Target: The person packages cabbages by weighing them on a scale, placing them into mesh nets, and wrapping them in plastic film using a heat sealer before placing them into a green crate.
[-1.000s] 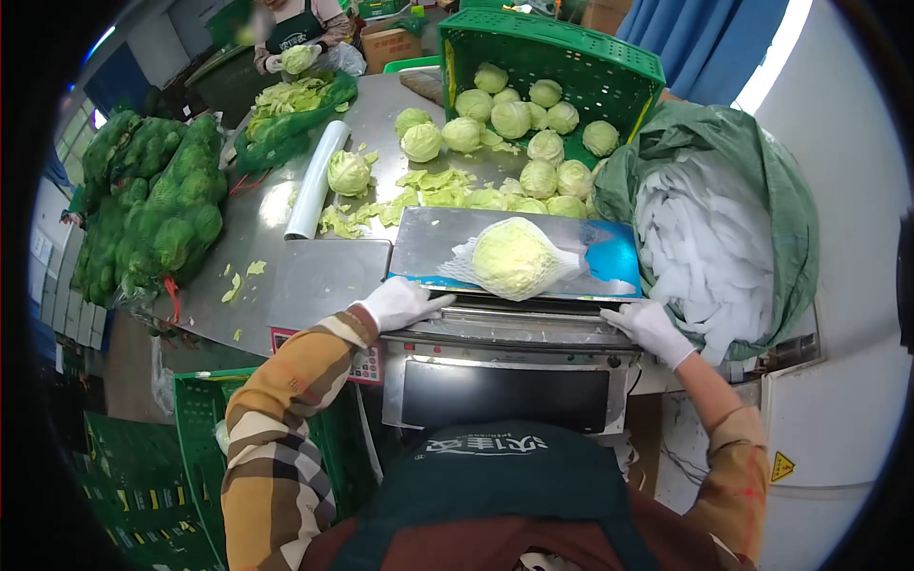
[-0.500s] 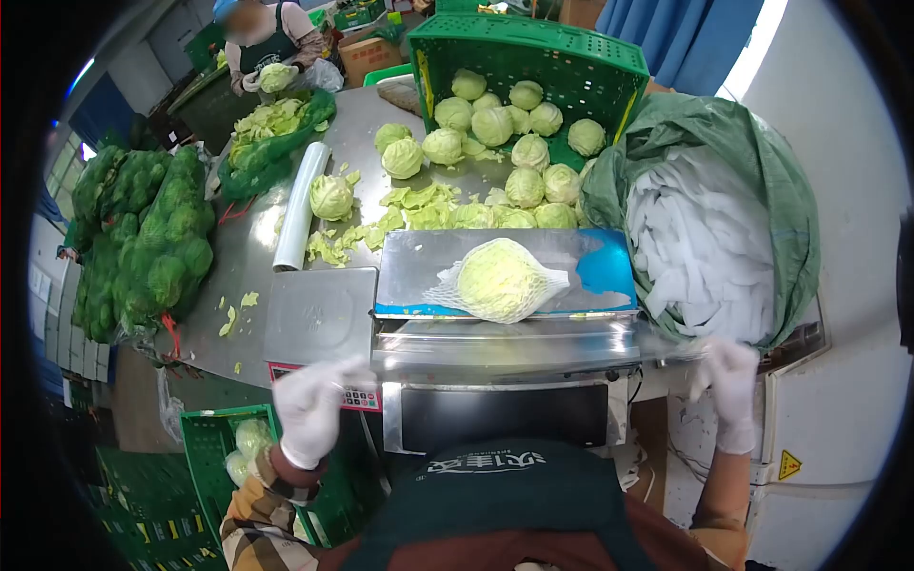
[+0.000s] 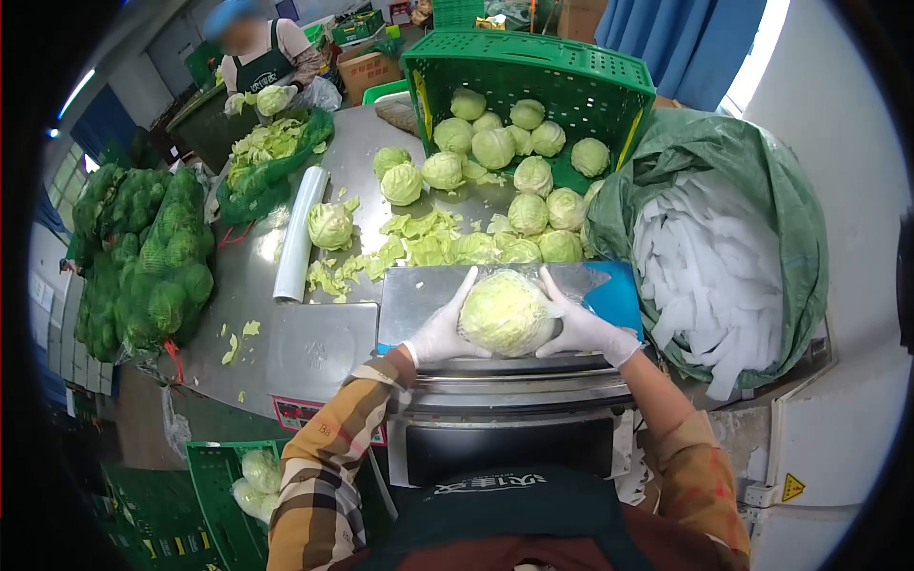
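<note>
A pale green cabbage (image 3: pixel 505 312) sits on the steel plate of the wrapping machine (image 3: pixel 419 295), with clear film glinting over and beside it. White-gloved, my left hand (image 3: pixel 445 328) cups the cabbage's left side. My right hand (image 3: pixel 583 328), also gloved, presses its right side, thumb pointing up. Both hands are closed on the cabbage, with their undersides hidden. Its white foam net sleeve is barely visible under the film and my fingers. A blue patch (image 3: pixel 614 305) covers the plate's right end.
Several cabbages (image 3: pixel 493 149) spill from a tipped green crate (image 3: pixel 533 67) behind loose leaves (image 3: pixel 419 243). A green sack (image 3: pixel 800 257) of white foam nets stands right; a scale (image 3: pixel 322 343), film roll (image 3: pixel 303 233) and netted cabbages (image 3: pixel 157 266) are left. A co-worker (image 3: pixel 262 62) handles cabbage beyond.
My hands have come up and inward from wide apart at the machine's front to either side of the cabbage. The film stretched low between them now lies around the cabbage.
</note>
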`<state>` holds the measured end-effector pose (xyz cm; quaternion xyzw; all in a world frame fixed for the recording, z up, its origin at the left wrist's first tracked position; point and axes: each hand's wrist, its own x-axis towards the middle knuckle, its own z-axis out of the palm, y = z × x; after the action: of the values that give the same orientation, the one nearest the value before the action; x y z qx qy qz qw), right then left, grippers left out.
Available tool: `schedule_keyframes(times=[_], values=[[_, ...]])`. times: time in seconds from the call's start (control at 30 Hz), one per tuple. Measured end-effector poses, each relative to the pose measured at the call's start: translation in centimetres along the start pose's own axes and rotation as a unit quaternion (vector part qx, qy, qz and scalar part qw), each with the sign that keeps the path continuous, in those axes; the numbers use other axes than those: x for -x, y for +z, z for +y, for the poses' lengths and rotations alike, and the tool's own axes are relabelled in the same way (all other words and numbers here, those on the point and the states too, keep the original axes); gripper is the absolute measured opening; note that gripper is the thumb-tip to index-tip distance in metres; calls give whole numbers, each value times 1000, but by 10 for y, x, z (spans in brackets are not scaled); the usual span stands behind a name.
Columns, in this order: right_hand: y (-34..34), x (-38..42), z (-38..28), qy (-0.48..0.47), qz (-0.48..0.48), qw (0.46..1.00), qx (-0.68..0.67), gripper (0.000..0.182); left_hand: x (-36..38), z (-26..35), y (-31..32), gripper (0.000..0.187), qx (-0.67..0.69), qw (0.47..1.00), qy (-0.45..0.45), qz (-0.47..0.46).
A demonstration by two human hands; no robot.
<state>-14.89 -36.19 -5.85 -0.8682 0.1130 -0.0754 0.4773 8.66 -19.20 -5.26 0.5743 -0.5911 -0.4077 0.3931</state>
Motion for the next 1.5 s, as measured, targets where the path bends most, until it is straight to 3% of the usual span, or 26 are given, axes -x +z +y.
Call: schedule_keyframes(times=[0.07,0.13,0.17,0.23,0.27,0.33,0.37,0.4,0.47,0.53,0.6,0.7,0.73,0.77,0.8,0.83,0.87,0.93,1.0,1.1,1.13,1.27,1.33,1.37,1.4,1.5], values=[[4,1,-11,11,3,997,-72,127,3,1,4,125,20,1000,-13,20],[5,8,-17,-3,25,992,-127,105,12,7,8,110,26,998,10,61],[4,15,-22,-2,25,991,-129,105,17,11,11,110,26,998,8,60],[4,35,-43,132,17,958,-253,71,30,24,18,86,122,986,-36,104],[5,46,-48,139,14,955,-260,71,40,34,23,86,126,986,-46,102],[8,68,-65,243,-68,960,-123,47,62,58,35,63,172,976,-125,41],[16,86,-89,234,-49,938,-251,48,78,63,47,55,264,954,-143,20],[26,102,-95,299,-102,852,-417,56,98,78,54,56,335,894,-297,-7],[57,129,-94,337,-125,778,-516,70,127,91,65,64,420,807,-409,-73],[82,143,-100,398,-176,697,-570,79,153,55,89,70,490,771,-395,-98],[117,159,-75,394,-153,658,-624,76,167,40,101,74,580,671,-442,-136],[135,182,-59,393,-72,645,-651,64,182,17,115,71,604,669,-419,-111],[134,191,-60,394,-71,644,-652,64,186,17,118,71,606,676,-411,-82],[130,200,-64,354,-56,768,-531,56,195,22,120,69,571,713,-404,-45],[125,205,-73,304,-39,867,-392,48,207,20,123,69,571,713,-405,-46],[112,205,-96,329,-11,898,-293,34,224,16,124,59,546,734,-404,9],[115,212,-92,327,-8,898,-292,34,238,13,123,50,518,753,-400,65],[125,229,-82,194,86,968,-137,24,265,13,124,30,316,879,-355,41],[135,229,-73,89,249,964,28,11,282,0,142,19,315,897,-296,92],[148,222,-75,123,331,936,-9,7,287,-18,156,8,256,896,-220,289],[152,218,-71,149,386,907,-74,7,272,-5,160,8,332,866,-161,337],[156,193,-71,147,508,834,-158,8,240,20,153,14,389,802,-88,444],[151,182,-76,129,514,838,-132,7,242,31,135,15,463,747,-69,471],[148,178,-80,132,492,857,-76,9,239,42,129,19,397,721,-153,547],[149,174,-83,134,468,873,-20,11,240,47,123,21,371,686,-179,600],[156,171,-79,177,429,885,-31,13,290,17,110,21,369,675,-186,611]])
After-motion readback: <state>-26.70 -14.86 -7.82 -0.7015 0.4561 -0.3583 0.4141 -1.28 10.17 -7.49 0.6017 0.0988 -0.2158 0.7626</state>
